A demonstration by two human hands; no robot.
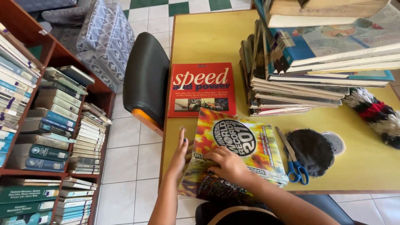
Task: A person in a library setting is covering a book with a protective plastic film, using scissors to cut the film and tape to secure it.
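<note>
Both bare forearms reached up from the bottom of the view, angled toward each other. The left hand [180, 154] was stretched forward with its fingers straight and held together, the edge of the palm turned down and dark polish on the nails. The right hand [227, 163] lay just beside it and slightly nearer the body, palm down, its fingers curled and spread, knuckles raised. The right forearm ran back toward the lower right.
</note>
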